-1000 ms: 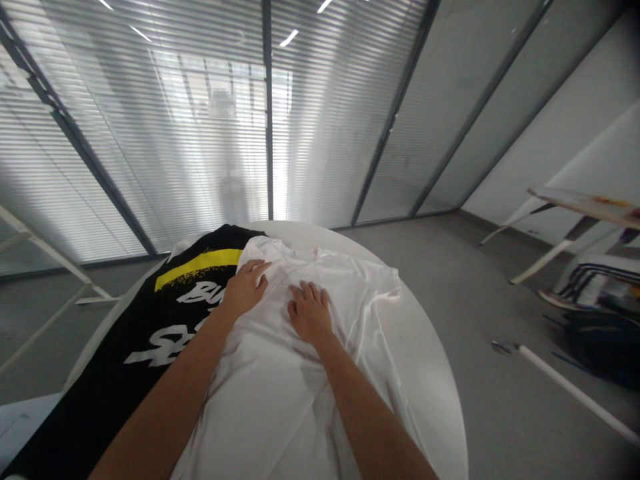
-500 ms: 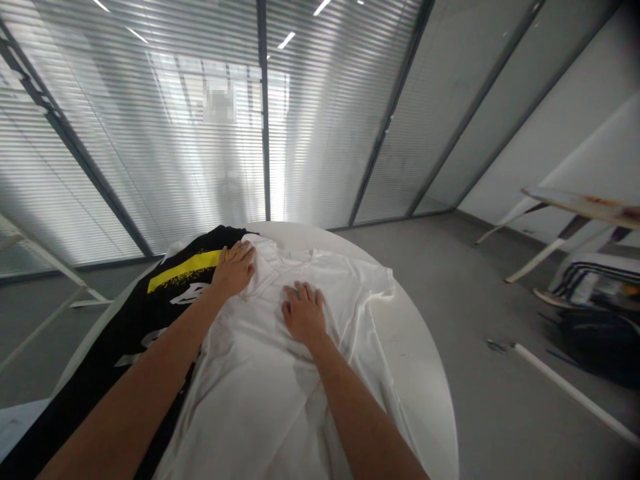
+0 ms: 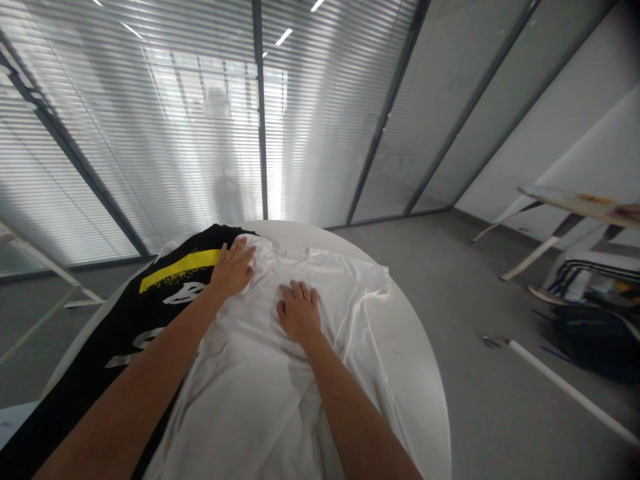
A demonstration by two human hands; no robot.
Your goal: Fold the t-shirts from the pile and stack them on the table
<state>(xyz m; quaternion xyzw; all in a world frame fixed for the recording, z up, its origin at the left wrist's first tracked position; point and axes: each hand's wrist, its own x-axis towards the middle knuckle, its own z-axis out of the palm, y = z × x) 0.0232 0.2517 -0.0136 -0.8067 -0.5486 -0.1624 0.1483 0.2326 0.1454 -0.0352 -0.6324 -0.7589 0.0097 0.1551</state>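
Observation:
A white T-shirt (image 3: 260, 373) lies spread over a round white table (image 3: 420, 360), with its neckline at the far side and some wrinkles across the body. My left hand (image 3: 233, 268) rests flat on the shirt's left shoulder, fingers apart. On the chest, below the collar, lies my right hand (image 3: 300, 311), palm down with fingers slightly spread. Under the white shirt's left side and beside it is a black garment (image 3: 95, 340) with a yellow stripe and white lettering. My left forearm covers part of that lettering.
Glass partitions with blinds (image 3: 320, 133) stand beyond the table. On the right are a wooden-topped table (image 3: 565, 200), a dark bag (image 3: 590, 340) and a white pole (image 3: 570, 393) on the grey floor. A white metal frame (image 3: 55, 263) stands at left.
The whole view has shifted slightly, so everything sits a little further left. Both hands stay on the white T-shirt in nearly the same places.

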